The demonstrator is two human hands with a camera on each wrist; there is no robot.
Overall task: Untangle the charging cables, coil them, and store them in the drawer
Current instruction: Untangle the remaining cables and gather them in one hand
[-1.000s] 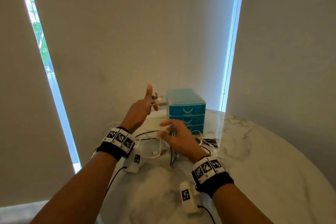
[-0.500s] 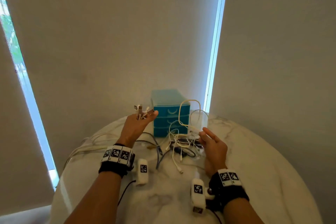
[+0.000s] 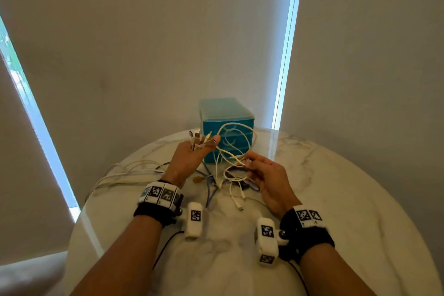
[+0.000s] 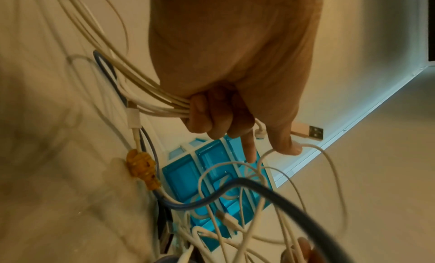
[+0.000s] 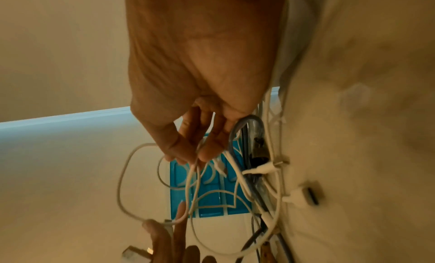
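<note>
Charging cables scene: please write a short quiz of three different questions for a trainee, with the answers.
1. True or false: the left hand grips a bundle of cable ends.
2. What does the right hand pinch? A) a white cable B) a drawer handle C) the yellow tie
3. Fill in: the teal drawer unit has its drawers ____.

Key:
1. True; several white cables pass through its curled fingers.
2. A, the white cable.
3. Closed; no cable is stored yet.
</note>
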